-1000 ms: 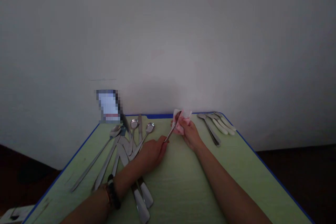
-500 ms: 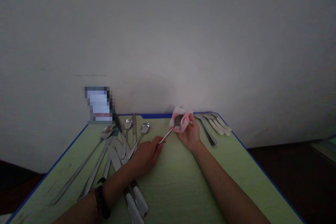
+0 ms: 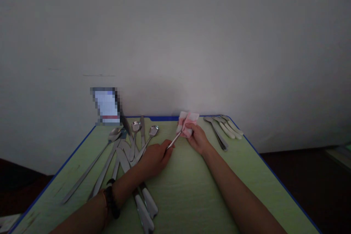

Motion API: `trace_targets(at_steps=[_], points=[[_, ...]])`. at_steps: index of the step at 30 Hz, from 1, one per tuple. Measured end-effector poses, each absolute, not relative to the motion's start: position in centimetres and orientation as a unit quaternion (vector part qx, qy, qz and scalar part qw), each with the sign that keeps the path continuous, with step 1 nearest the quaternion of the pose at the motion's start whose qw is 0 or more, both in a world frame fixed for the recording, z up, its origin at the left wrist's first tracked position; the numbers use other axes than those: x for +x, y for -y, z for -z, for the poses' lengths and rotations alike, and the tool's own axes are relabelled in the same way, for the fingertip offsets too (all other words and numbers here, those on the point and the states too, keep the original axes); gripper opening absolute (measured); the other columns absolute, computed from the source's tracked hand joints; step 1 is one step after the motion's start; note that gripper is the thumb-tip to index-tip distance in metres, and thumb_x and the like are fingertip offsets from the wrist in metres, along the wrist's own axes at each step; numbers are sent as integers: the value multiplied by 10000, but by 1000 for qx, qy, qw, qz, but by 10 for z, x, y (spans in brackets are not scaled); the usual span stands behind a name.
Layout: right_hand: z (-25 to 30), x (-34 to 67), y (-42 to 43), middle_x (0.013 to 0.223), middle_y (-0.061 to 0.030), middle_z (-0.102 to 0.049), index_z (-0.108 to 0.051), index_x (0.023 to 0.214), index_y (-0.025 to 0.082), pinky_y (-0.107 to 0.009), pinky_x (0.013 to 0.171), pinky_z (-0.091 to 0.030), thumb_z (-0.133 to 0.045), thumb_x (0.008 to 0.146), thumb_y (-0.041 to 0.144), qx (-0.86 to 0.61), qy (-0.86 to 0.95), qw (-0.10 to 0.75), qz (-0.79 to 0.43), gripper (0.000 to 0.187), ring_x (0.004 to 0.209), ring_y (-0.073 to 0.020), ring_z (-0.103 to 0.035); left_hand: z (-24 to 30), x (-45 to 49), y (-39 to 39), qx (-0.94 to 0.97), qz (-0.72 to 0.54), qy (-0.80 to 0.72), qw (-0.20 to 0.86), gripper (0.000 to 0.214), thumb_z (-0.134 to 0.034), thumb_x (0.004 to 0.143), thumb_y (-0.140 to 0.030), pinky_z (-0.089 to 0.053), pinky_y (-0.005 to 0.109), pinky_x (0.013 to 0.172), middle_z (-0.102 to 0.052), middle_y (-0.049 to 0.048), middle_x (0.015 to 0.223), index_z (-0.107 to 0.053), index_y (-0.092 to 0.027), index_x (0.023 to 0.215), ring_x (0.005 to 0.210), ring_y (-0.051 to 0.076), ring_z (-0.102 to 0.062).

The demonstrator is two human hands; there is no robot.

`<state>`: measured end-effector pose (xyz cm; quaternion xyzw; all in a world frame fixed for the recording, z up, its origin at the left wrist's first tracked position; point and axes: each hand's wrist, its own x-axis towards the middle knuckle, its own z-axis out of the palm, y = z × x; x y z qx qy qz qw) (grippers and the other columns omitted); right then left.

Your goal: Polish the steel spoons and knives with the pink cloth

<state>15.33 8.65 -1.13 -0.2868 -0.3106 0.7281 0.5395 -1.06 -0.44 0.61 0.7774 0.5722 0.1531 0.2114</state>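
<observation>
My left hand (image 3: pixel 157 157) is closed around the handle of a metal spoon (image 3: pixel 174 141), which points up and to the right. The spoon's bowl is hidden inside a pink-and-white cloth (image 3: pixel 189 120). Fingers of my right hand (image 3: pixel 197 137) pinch this cloth around the bowl, thumb on top. Left of my left hand, and partly under that forearm, lie loose pieces of cutlery: two small spoons (image 3: pixel 154 130) with shiny bowls, a long-handled spoon (image 3: pixel 115 134), and several knives with white handles (image 3: pixel 144 212).
On the right of the green table (image 3: pixel 189 197) lie dark-handled spoons (image 3: pixel 218 135) and white-handled forks (image 3: pixel 227 129). A blurred-out phone-like screen (image 3: pixel 107 106) stands at the back left. The grey wall (image 3: pixel 175 44) rises behind the table's blue edge.
My right hand has folded the cloth over the spoon's bowl, which showed before and is now covered. My left hand keeps its grip on the handle. The view has shifted slightly.
</observation>
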Motion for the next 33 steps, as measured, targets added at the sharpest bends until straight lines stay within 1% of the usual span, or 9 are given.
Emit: trace_targets(at_steps=[4,8,13,16,20,23,28,33], points=[[10,154,-84,788,-33,-694,-662,800,154,-292,623,-546,-711,630,202,-288,351,529,-717,183,640,-144,-608,-6,-11,4,776,-152,-573,214,259,-325,931,-322,-448,282,739,-683,43,833,-522,-213,1058,810,196,-649],[7,154,-81,723,-19,-689,-673,760,154,-293,631,-529,-773,597,289,-306,371,527,-701,234,615,-134,-600,-5,-11,5,777,-153,-570,217,259,-307,937,-319,-450,280,758,-682,45,848,-516,-216,1051,833,195,-650],[6,152,-78,678,-9,-674,-671,722,150,-286,597,-514,-765,606,368,-317,390,529,-684,265,592,-129,-583,-5,-12,5,785,-151,-561,215,268,-282,945,-320,-450,280,756,-675,48,865,-507,-211,1042,829,192,-649],[10,151,-79,653,-7,-665,-669,719,147,-272,582,-506,-746,624,409,-330,405,527,-670,290,579,-125,-572,-4,-12,4,790,-144,-561,201,278,-272,948,-328,-447,278,731,-670,45,835,-506,-207,1037,790,190,-646],[14,150,-81,670,-25,-679,-661,735,154,-290,606,-515,-711,650,453,-340,416,523,-662,315,624,-154,-605,-4,-12,4,793,-133,-562,192,295,-255,953,-333,-439,279,710,-668,56,818,-503,-195,1035,778,198,-648],[11,149,-79,719,-40,-697,-654,747,157,-315,638,-530,-705,655,406,-325,400,514,-686,270,688,-181,-635,-4,-12,4,792,-133,-563,194,295,-252,954,-332,-435,282,713,-670,63,838,-497,-191,1039,794,201,-648],[2,149,-76,749,-42,-709,-648,762,176,-353,678,-546,-651,627,236,-317,371,501,-715,148,794,-223,-658,-4,-11,4,792,-118,-570,185,320,-235,956,-347,-432,289,686,-665,63,805,-504,-189,1028,756,207,-645],[1,150,-77,764,-50,-708,-646,724,173,-357,694,-551,-549,554,152,-314,368,504,-715,197,839,-237,-653,-4,-12,4,791,-118,-571,187,311,-253,955,-346,-439,278,707,-674,57,828,-513,-202,1045,779,198,-648]])
